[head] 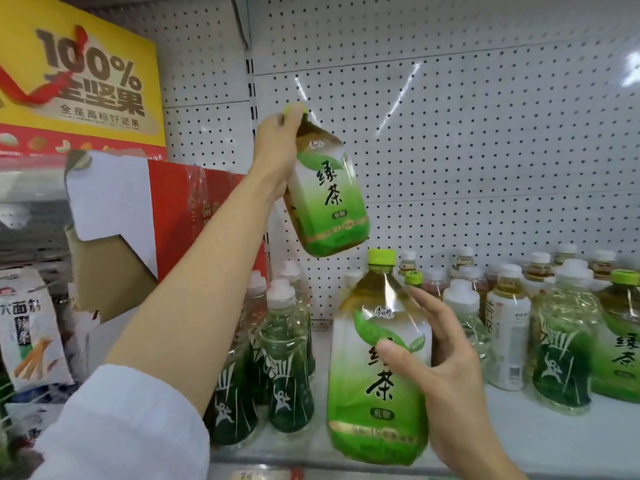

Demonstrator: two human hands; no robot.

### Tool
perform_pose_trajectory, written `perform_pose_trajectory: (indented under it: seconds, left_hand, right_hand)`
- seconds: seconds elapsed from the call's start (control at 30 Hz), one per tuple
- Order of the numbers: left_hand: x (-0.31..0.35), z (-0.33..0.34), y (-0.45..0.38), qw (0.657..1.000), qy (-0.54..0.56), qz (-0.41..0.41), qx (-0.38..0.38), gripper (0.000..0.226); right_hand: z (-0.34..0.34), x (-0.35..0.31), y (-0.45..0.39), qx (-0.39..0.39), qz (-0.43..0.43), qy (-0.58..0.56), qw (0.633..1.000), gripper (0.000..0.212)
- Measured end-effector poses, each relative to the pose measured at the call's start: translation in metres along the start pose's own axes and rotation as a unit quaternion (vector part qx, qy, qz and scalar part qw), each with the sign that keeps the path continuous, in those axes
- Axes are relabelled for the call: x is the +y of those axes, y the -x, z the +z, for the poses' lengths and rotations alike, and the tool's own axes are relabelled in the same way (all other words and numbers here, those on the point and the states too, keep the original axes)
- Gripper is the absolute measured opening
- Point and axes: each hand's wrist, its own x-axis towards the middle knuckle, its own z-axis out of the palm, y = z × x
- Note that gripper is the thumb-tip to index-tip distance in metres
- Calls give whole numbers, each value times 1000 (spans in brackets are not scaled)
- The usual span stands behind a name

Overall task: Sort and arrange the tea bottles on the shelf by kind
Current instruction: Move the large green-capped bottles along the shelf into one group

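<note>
My left hand (277, 147) grips the neck of a large green tea bottle (329, 199) and holds it tilted in the air before the pegboard. My right hand (440, 368) grips a second large green tea bottle (377, 386), upright at the shelf's front, thumb across its label. Clear bottles with dark green labels (284, 368) stand to the left of it. Small white-capped tea bottles (509, 327) and another dark-green-label bottle (564, 344) stand to the right. A third green tea bottle (620, 341) shows at the right edge.
The white shelf (540, 431) runs across the bottom, backed by a white pegboard wall (467, 133). A red carton (194, 209), a cardboard piece (110, 216) and a yellow sign (83, 74) fill the left side. A snack box (31, 327) stands at far left.
</note>
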Motion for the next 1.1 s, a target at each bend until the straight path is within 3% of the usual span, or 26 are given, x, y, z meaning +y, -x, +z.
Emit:
perform_pose_trajectory:
  seconds: [0.1,0.27,0.5,0.77,0.97,1.1]
  left_hand:
    - [23,-5,37,989,142,-9,-48,33]
    - [29,5,95,974,217,-36,-59,29]
    - [13,45,159,961,226,-100,-121,32]
    - [3,152,264,925,261,-203,-189,30]
    - [2,233,328,886,299,-260,-242,32]
    - [6,284,354,871,297,-267,-287,35]
  right_hand:
    - [-15,-15,8,32,15,-47,998,87]
    - [-57,-58,30,75,13,-36,996,82]
    - [-134,-97,65,115,26,-13,993,59]
    - [-232,-140,131,164,68,14,984,60]
    - [-305,-160,176,231,94,57,967,72]
    - [-350,-164,188,250,105,82,959,63]
